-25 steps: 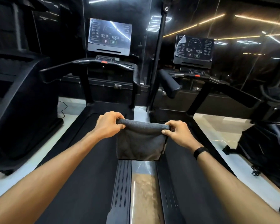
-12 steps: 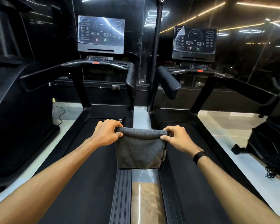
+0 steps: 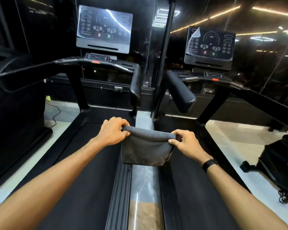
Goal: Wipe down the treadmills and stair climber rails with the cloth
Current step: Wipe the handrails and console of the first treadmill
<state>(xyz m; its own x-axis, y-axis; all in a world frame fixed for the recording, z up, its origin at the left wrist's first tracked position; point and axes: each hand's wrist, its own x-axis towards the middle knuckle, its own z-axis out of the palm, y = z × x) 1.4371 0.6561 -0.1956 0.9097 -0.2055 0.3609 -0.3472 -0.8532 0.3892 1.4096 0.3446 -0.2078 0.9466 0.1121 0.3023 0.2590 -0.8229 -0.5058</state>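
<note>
A dark gym with two treadmills side by side is faced. A grey cloth point(image 3: 145, 150), soft, light and limp, is held folded between them, its top edge pinched by left hand point(image 3: 112, 131) and right hand point(image 3: 185, 143); a bunched palm grip would likely suit rail wiping

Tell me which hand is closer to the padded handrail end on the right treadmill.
Right. The right hand grips the cloth just below the padded handrail end. The left hand grips the cloth's other end, farther over, above the left treadmill's belt.
</note>
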